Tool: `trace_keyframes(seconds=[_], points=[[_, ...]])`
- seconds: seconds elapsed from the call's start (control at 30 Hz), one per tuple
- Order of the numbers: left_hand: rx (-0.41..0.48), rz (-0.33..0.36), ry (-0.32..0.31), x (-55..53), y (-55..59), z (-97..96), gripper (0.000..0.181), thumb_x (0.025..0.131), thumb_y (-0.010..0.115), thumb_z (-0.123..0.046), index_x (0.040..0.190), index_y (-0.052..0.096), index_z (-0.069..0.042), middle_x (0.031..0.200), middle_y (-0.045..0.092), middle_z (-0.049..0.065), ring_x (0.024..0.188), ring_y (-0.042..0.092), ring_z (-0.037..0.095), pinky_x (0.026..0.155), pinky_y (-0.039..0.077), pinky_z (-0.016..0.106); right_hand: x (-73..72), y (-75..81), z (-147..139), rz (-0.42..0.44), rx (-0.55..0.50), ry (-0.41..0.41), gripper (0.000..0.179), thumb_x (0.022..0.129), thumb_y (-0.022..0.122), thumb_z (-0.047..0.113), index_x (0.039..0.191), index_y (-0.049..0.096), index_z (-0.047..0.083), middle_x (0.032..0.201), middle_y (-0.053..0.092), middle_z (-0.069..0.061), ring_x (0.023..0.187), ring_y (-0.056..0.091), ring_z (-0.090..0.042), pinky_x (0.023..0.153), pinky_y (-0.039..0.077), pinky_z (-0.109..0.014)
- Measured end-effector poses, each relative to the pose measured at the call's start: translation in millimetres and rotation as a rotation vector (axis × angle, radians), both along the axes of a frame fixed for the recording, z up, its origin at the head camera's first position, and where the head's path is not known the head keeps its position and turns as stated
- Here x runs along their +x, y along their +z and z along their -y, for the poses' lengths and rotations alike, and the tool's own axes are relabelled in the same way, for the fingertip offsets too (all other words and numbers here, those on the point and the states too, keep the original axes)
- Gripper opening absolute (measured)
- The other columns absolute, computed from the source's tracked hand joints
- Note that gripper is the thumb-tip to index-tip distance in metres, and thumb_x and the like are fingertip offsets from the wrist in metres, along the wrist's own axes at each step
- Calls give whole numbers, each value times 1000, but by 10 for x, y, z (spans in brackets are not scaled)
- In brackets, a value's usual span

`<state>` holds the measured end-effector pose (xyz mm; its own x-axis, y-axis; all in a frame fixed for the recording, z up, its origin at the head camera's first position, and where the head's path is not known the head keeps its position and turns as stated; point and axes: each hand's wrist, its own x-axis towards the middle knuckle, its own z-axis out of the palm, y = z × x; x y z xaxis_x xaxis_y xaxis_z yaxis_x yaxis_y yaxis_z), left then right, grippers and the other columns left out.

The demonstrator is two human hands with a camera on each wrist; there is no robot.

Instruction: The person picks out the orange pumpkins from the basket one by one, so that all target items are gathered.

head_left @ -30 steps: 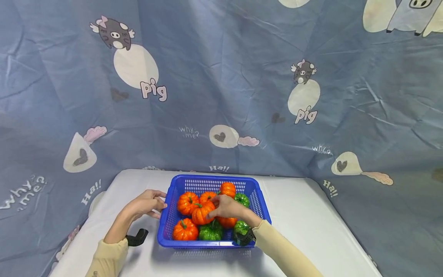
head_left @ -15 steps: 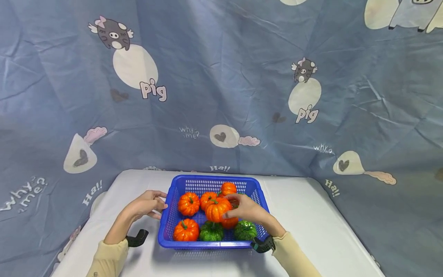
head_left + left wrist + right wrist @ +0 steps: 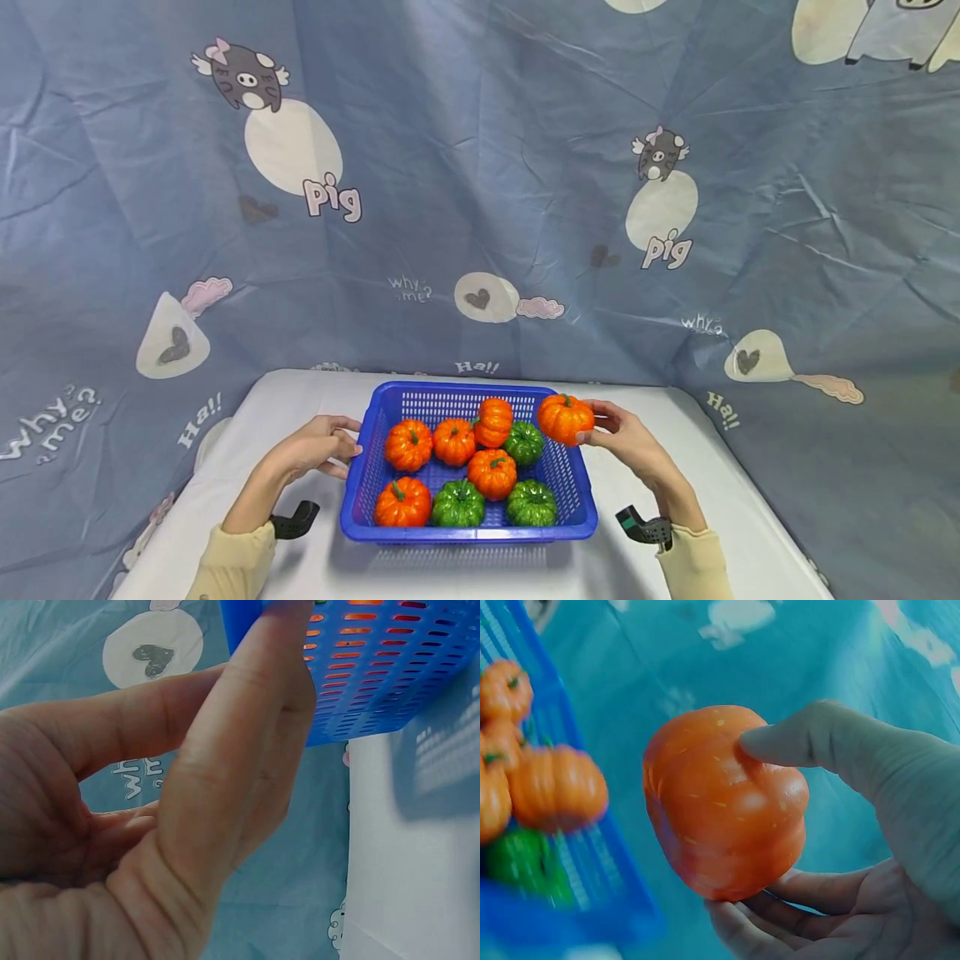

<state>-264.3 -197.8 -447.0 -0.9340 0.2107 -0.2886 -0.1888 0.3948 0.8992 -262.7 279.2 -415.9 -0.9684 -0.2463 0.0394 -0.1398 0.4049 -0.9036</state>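
In the head view, my right hand [image 3: 628, 442] grips a small orange pumpkin [image 3: 566, 419] above the right rim of a blue plastic basket [image 3: 465, 533]. Seen from the right wrist, the thumb presses one side of the pumpkin [image 3: 724, 802] and the fingers lie under it. My left hand [image 3: 318, 450] holds the basket's left rim with thumb and fingers; the left wrist view shows the digits at the basket [image 3: 352, 690], fingertips partly hidden. Inside the basket lie several orange pumpkins [image 3: 408, 445] and three green pumpkins [image 3: 458, 503].
The basket stands on a white-covered table [image 3: 675, 533], whose surface extends to its left and right. A blue-grey cloth [image 3: 480, 208] printed with pigs hangs behind and at the sides.
My right hand has lifted the orange pumpkin from the middle of the basket and carried it right to the right rim. The left hand has stayed on the left rim.
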Motion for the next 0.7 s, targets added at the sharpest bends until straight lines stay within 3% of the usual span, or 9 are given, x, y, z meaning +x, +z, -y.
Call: trace_keyframes(seconds=[0.23,0.4,0.57,0.7], points=[[-4,-3,-3,4,-10,-3,55,87,61,-4,135,40,12,99,66,17,80,67,21,68,61,39,-91,-253,-426,34,-3,-180,62,86,69,18,138,43,-3,135,52,-25,122,54,-35,106,43,-51],[-4,-5,-8,1,-10,0,55,87,61,-5,135,40,12,100,66,18,81,67,21,68,61,39,-220,-543,-614,59,49,-311,64,86,71,24,137,44,-5,132,54,-26,116,57,-30,100,48,-41],[-13,-3,5,1,-17,-1,55,87,62,-5,134,41,11,100,66,18,81,68,21,68,61,39,-333,-806,-724,55,78,-394,67,85,71,25,136,43,-7,132,52,-28,118,54,-35,91,50,-30],[-21,-5,13,5,-21,-9,55,86,62,-5,134,41,11,100,66,17,81,67,21,68,61,39,-389,-966,-765,33,125,-445,68,85,70,26,135,41,-10,131,51,-31,119,52,-41,91,51,-35]])
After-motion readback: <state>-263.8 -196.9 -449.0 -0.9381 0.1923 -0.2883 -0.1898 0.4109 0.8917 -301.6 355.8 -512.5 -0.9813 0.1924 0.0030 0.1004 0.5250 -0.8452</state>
